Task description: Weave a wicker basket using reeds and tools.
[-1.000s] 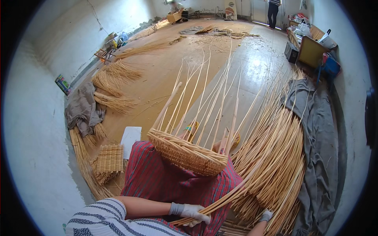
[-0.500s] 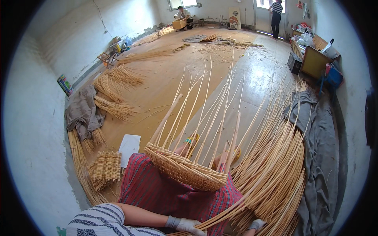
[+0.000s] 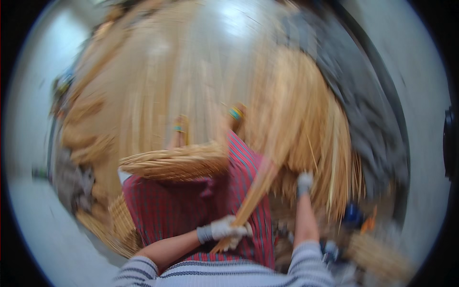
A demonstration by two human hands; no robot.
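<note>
In a white glove, my left hand [image 3: 225,229] is closed around a narrow bundle of wicker rods [image 3: 256,196] slanting up and away across my lap. My right hand [image 3: 304,182], also gloved, reaches to the near ends of a large heap of wicker rods [image 3: 311,124]; motion blur smears its fingers. A partly woven wicker basket [image 3: 177,162] rests toward the far end of the red checked cloth [image 3: 167,205] covering my legs. Its upright stakes are smeared into streaks beyond it.
A woven wicker piece [image 3: 122,217] lies at the left, near grey cloth [image 3: 71,184] and more rods. Another grey cloth [image 3: 334,81] borders the heap on the right. A dark blue object [image 3: 353,215] sits right of my right arm. Sandalled feet [image 3: 234,115] show beyond the basket.
The view has swung down and to the right. My left hand still grips rods, now slanting across my lap. My right hand and forearm show more fully, at the heap's near ends.
</note>
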